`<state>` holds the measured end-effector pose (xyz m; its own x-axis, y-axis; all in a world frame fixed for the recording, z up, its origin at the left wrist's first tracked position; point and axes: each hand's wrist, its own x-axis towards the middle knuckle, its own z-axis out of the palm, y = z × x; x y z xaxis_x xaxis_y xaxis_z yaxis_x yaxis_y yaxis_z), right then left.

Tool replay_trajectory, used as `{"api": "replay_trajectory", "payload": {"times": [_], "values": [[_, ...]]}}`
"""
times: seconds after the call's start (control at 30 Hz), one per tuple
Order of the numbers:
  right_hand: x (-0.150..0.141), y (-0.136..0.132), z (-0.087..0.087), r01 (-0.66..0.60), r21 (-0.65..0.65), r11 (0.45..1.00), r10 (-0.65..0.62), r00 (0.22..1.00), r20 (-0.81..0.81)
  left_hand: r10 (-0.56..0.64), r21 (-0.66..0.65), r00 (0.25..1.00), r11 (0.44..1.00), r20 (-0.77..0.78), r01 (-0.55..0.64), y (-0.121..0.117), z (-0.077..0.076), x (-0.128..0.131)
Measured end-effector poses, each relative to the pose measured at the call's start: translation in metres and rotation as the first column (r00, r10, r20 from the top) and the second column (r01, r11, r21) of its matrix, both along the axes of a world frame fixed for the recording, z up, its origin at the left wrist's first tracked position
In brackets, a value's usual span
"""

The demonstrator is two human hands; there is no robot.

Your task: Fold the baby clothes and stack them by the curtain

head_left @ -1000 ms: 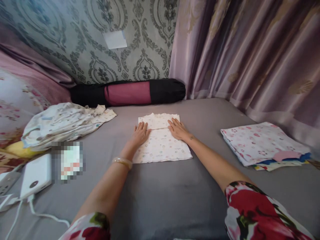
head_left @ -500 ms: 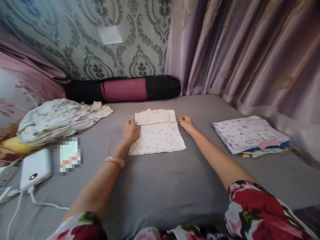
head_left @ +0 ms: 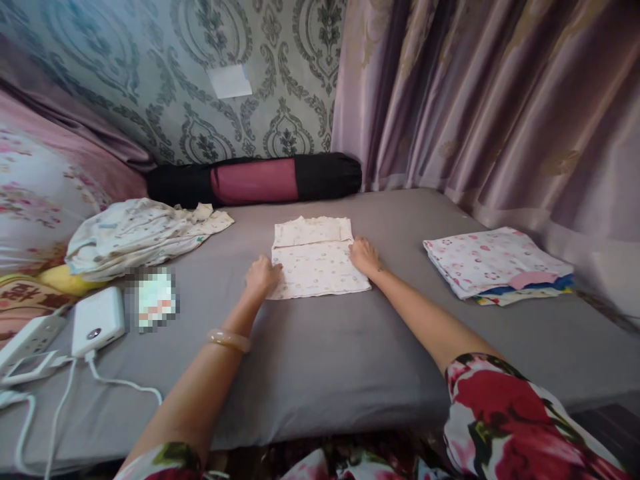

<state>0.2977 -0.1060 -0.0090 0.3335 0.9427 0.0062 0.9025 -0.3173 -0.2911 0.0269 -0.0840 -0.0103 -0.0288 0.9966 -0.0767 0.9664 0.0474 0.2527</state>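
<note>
A small white printed garment [head_left: 320, 267] lies flat on the grey bed sheet, its far part folded into a band. My left hand [head_left: 263, 275] is at its near left edge, fingers closed on the cloth. At the right edge, just below the band, my right hand [head_left: 365, 257] has its fingers curled onto the fabric. Both hands partly cover the garment's side edges, and the fingertips are hard to make out.
A folded stack of printed cloths [head_left: 495, 260] sits to the right. To the left are a rumpled pile of light clothes [head_left: 135, 237], a white power bank [head_left: 99, 321] with cables and a power strip [head_left: 35, 340]. A black and maroon rolled bag [head_left: 255, 180] lies along the wall.
My right hand has come in from beside the garment onto its right edge. My left hand has slid down the left edge toward me. The view has shifted slightly.
</note>
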Motion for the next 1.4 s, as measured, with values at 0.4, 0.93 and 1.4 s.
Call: {"api": "replay_trajectory", "payload": {"times": [0.4, 0.93, 1.4], "values": [[0.008, -0.015, -0.003, -0.039, 0.046, 0.998, 0.041, 0.999, -0.033, -0.020, 0.037, 0.994, 0.999, 0.108, 0.016, -0.011, -0.002, -0.017], [-0.002, -0.111, 0.000, -0.631, 0.117, 0.767, 0.626, 0.776, 0.080, -0.380, -0.059, 0.794, 0.887, 0.475, 0.459, -0.051, 0.025, -0.044], [0.002, -0.106, -0.002, -0.606, 0.136, 0.783, 0.584, 0.793, 0.172, -0.335, 0.203, 0.912, 0.935, 0.238, 0.291, -0.032, 0.027, -0.040]]}}
